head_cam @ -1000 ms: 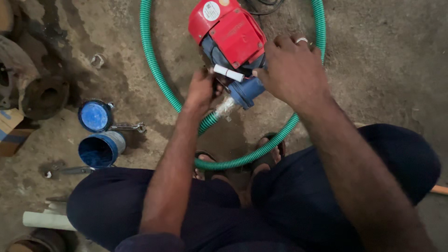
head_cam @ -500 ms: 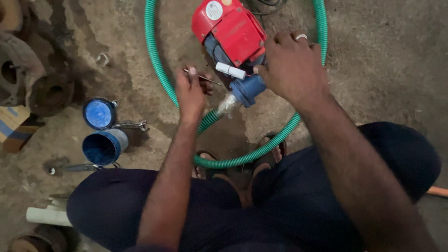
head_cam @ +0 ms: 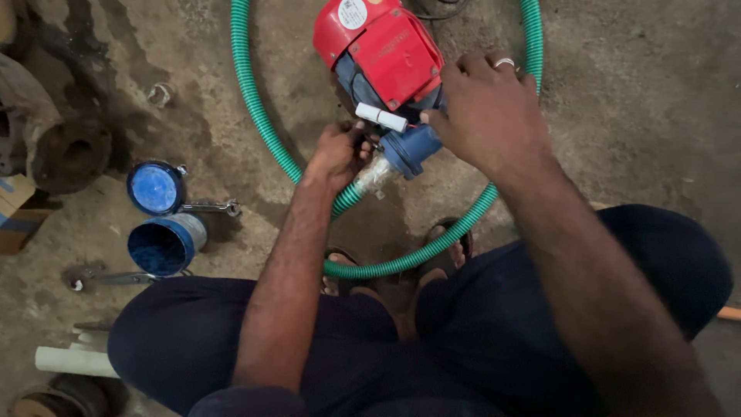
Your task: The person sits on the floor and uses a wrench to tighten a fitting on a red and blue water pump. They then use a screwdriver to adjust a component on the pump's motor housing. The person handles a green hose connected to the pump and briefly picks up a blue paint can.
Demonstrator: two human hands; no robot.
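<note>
A red pump [head_cam: 386, 46] lies on the concrete floor with a blue fitting [head_cam: 409, 150] at its near end and a small white tube [head_cam: 380, 117] across it. A green ribbed hose [head_cam: 255, 116] loops around the pump, and its pale wrapped end [head_cam: 372, 176] meets the blue fitting. My left hand [head_cam: 336, 154] is curled around that joint, fingers closed at the hose end. My right hand [head_cam: 486, 116], a ring on one finger, grips the pump body beside the blue fitting and hides part of it.
Left of my knee stand an open can of blue paste [head_cam: 162, 245], its lid [head_cam: 154, 188] and a metal tool [head_cam: 212, 207]. A rusty flange [head_cam: 69, 154], a cardboard box [head_cam: 15, 212] and a white pipe [head_cam: 73, 361] lie further left. My sandalled feet [head_cam: 448, 247] are under the hose.
Half a second ago my left hand was lifted off to the left of the joint; it has come back and closed on the hose end. My right hand has stayed on the pump.
</note>
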